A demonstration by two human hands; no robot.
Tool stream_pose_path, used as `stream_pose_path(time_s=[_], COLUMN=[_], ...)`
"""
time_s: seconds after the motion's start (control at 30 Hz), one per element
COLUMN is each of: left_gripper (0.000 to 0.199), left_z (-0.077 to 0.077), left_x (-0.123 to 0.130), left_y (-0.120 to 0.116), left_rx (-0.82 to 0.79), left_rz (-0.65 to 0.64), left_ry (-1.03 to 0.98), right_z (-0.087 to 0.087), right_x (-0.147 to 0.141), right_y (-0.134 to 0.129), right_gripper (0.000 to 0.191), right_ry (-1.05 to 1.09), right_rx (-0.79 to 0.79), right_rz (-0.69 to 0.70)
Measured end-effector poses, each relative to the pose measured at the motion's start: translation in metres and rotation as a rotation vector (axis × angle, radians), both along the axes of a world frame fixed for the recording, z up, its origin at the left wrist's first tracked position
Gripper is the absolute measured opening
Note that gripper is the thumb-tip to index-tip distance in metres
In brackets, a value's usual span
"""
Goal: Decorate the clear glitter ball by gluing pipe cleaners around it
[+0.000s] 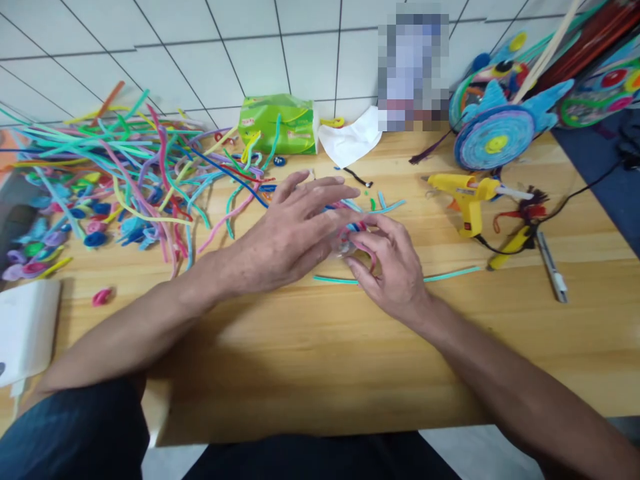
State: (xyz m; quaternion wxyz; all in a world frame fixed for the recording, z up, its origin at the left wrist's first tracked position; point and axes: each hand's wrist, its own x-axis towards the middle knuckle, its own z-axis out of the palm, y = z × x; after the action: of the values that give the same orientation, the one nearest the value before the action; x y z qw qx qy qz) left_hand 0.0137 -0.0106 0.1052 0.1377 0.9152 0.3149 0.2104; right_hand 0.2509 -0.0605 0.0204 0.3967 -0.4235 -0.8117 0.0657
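1. nearest the camera: a dark sleeve [75,430] is covering the left upper arm, bottom-left corner.
2. a small clear piece [342,246] with pink and blue fuzzy stems at it is sitting between the two hands, over the table [300,373]; mostly hidden.
3. right hand [393,267] is curling thumb and index around the piece's right side, apparently pinching it by the pink stem [369,256].
4. left hand [310,230] is lying over the piece from the left, fingers extended and slightly spread; can't tell if its thumb is gripping.
5. handling guess: piece should be feeling light, clear part smooth, maybe slippery; stems soft, springy, easily crushed. best hold: light pinch on the clear part.
6. turquoise stem [451,274] is lying just beyond the right wrist; yellow glue gun [467,200] is resting farther right.
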Motion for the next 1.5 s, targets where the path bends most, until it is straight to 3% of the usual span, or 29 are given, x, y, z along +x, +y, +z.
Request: stream_pose_path(time_s=[0.13,0.27,0.33,0.47,0.57,0.73,1.0,1.1,1.2,1.3,1.5], left_gripper=[0.025,0.030,0.026,0.019,0.023,0.020,0.028,0.024,0.019,0.024,0.031], left_z=[-0.010,-0.009,-0.006,-0.001,0.001,0.001,-0.006,-0.009,-0.012,-0.015,-0.016], left_x=[0.001,0.002,0.004,0.007,0.009,0.010,0.009,0.009,0.009,0.009,0.010], left_y=[0.007,0.009,0.009,0.008,0.006,0.006,0.008,0.010,0.011,0.012,0.012], left_rx=[-0.015,0.040,-0.027,-0.178,-0.225,-0.255,-0.075,-0.122,-0.175,-0.114,0.042], left_rz=[-0.020,-0.065,-0.059,-0.021,0.013,0.054,-0.027,-0.024,-0.009,-0.030,-0.045], left_ry=[0.038,0.026,-0.026,-0.085,-0.058,-0.123,0.020,-0.040,-0.104,-0.111,-0.027], right_z=[0.007,0.033,0.049,0.067,0.058,0.036,0.040,0.040,0.036,0.027,0.012], right_x=[0.002,0.007,0.008,0.001,-0.007,-0.015,-0.030,-0.030,-0.023,-0.017,-0.019], right_y=[-0.001,-0.013,-0.024,-0.049,-0.064,-0.073,-0.089,-0.077,-0.051,-0.029,-0.021], right_gripper=[0.037,0.026,0.010,0.020,0.020,0.019,0.015,0.014,0.016,0.015,0.021], right_ry=[-0.026,-0.108,-0.227,-0.465,-0.583,-0.645,-0.721,-0.670,-0.555,-0.542,-0.621], right_rx=[-0.001,-0.042,-0.108,-0.257,-0.312,-0.353,-0.250,-0.219,-0.117,-0.034,0.033], right_rz=[-0.017,-0.010,0.084,0.384,0.467,0.453,0.437,0.419,0.272,0.132,0.128])
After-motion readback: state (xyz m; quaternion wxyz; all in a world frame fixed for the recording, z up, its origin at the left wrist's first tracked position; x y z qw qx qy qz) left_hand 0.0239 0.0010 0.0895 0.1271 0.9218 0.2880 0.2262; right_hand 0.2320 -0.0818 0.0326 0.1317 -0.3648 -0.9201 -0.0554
